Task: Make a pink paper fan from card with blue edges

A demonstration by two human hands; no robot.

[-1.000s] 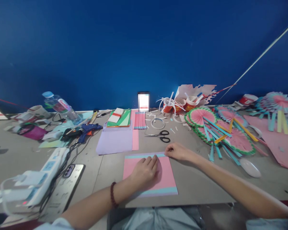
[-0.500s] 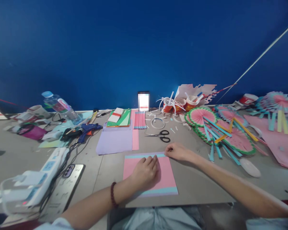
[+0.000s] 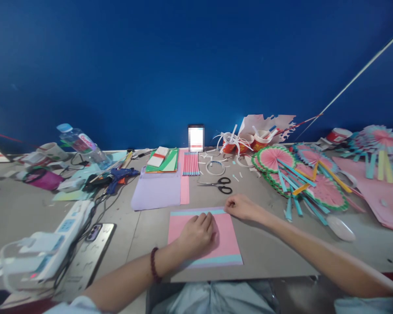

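On the table [image 3: 264, 257], 1 pink sheet [image 3: 227, 237] is laid flat before the person, beneath the left hand [image 3: 198, 235], its fingers curled together. Its far right corner is touched by the right hand [image 3: 240, 207], fingertips bunched.

Left hand [image 3: 196, 235]: palm down, fingers curled | Right hand [image 3: 240, 206]: thumb and forefinger together

Grey table [image 3: 264, 257] with black-handled scissors [image 3: 224, 186], pink sheet [image 3: 227, 237], phone [image 3: 93, 257] directly on it.
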